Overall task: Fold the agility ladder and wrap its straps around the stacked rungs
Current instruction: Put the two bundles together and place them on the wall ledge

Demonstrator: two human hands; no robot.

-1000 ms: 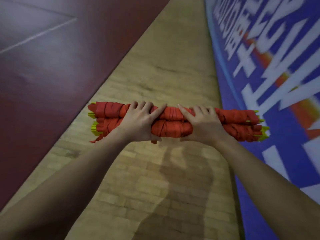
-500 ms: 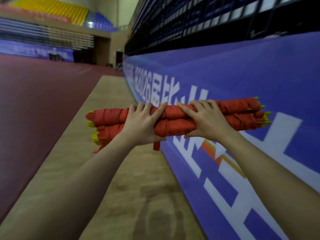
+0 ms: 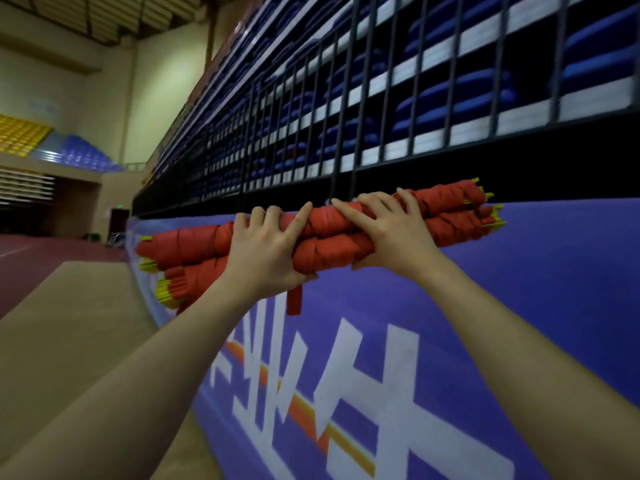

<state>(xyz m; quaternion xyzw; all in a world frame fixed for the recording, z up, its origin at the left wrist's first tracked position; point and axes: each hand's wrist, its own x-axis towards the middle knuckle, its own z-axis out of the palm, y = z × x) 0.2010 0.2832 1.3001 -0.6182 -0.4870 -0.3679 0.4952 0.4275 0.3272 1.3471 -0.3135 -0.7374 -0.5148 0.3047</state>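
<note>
From the head camera, the folded agility ladder is held up in the air as a long bundle, its yellow rungs stacked and poking out at both ends, with the red straps wound tightly along nearly the whole length. The left hand grips the bundle just left of its middle, fingers curled over the top and thumb underneath; the right hand holds it just right of the middle, fingers spread over the upper roll. A short loose strap end hangs below the left hand. The bundle sits in front of a blue banner wall with white lettering, its right end level with the banner's top edge, under a black railing and blue seats. To the left, wooden floor and a dark red court lie open.
</note>
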